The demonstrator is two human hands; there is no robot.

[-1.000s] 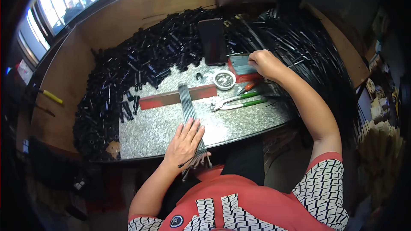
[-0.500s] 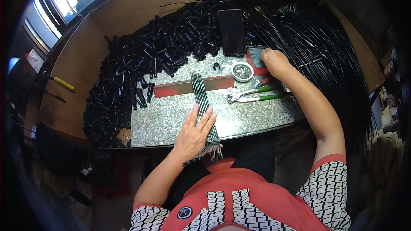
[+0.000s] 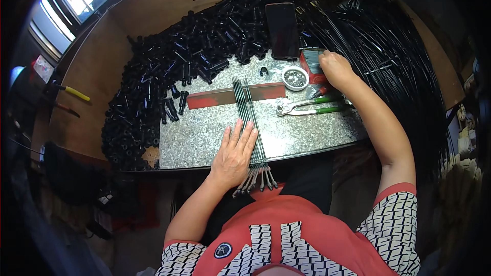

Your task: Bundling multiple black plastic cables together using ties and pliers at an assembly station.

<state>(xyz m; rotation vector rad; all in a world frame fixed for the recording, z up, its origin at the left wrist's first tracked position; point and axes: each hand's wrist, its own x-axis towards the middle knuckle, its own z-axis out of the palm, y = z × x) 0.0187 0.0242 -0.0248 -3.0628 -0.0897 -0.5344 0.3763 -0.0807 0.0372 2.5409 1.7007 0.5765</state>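
My left hand (image 3: 235, 156) lies flat, fingers stretched, on the left side of a row of thin dark rods (image 3: 259, 145). Their upper ends rest across a red metal bar (image 3: 209, 98); a couple stand slightly apart to the right. Pale, knobbed lower ends fan out past the table's front edge. At the right, my right hand (image 3: 337, 71) is closed beside a red item with grey-blue bristles (image 3: 313, 64), perhaps a brush. Its fingertips are partly hidden, so what they hold cannot be made out. Just below lie green-handled pincers (image 3: 307, 108).
A white dish of small metal bits (image 3: 295, 78) sits by the bar, below a dark phone (image 3: 283, 30). Black tubular parts (image 3: 204, 46) heap up at the left and back. Long black rods (image 3: 376, 51) pile at the right. A wooden wall (image 3: 89, 79) borders the table.
The rods have spread: a couple of upper ends now stand apart to the right, and the lower ends fan wider. My right hand stays by the bristled item. The whole view has shifted slightly.
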